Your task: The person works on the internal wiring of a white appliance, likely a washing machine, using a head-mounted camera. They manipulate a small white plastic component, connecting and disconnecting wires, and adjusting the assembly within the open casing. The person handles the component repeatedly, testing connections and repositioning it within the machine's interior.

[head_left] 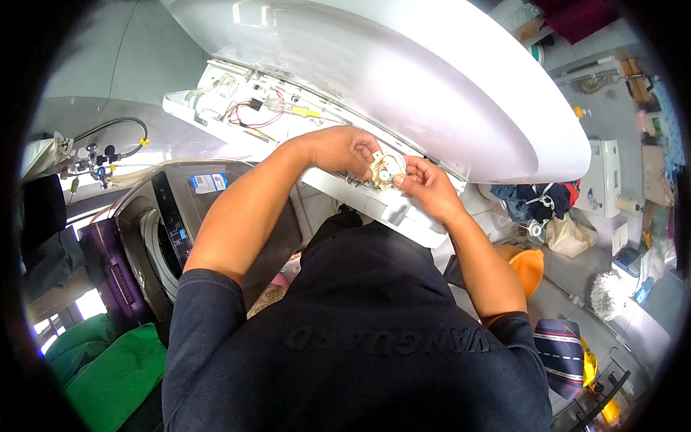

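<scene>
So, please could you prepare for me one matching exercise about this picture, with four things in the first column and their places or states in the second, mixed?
Things
1. Cream-coloured part
2. Washing machine
3. Green cloth
4. Orange object

Places or states
A. At the lower left of the picture
B. Just to the right of the right forearm
C. Between the left hand and the right hand
D. Grey, with a dark control panel

Right pairs: 1-C, 2-D, 3-A, 4-B
</scene>
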The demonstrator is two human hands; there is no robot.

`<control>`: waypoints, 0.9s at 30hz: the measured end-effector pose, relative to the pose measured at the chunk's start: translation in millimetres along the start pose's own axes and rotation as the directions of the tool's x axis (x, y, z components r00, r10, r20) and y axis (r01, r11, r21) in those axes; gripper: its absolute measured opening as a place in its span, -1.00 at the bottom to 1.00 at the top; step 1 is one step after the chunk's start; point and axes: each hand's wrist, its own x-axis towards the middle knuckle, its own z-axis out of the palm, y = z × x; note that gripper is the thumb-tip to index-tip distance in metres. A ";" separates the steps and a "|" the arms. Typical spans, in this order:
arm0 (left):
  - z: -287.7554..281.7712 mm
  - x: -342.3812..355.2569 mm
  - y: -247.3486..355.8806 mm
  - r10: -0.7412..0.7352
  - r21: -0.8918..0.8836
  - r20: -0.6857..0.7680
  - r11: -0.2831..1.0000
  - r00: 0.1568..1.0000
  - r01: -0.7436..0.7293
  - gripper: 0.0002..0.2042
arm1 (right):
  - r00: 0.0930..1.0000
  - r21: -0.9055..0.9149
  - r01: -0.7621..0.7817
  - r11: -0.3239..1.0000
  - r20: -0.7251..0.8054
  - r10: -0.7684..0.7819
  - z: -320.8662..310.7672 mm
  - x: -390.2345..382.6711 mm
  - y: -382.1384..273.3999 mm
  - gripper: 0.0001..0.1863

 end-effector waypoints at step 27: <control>-3.5 4.0 -0.7 -0.044 -0.071 0.007 0.997 0.999 0.044 -0.58 | 0.997 -0.025 -0.042 0.999 0.059 0.043 -14.7 14.7 16.0 -0.42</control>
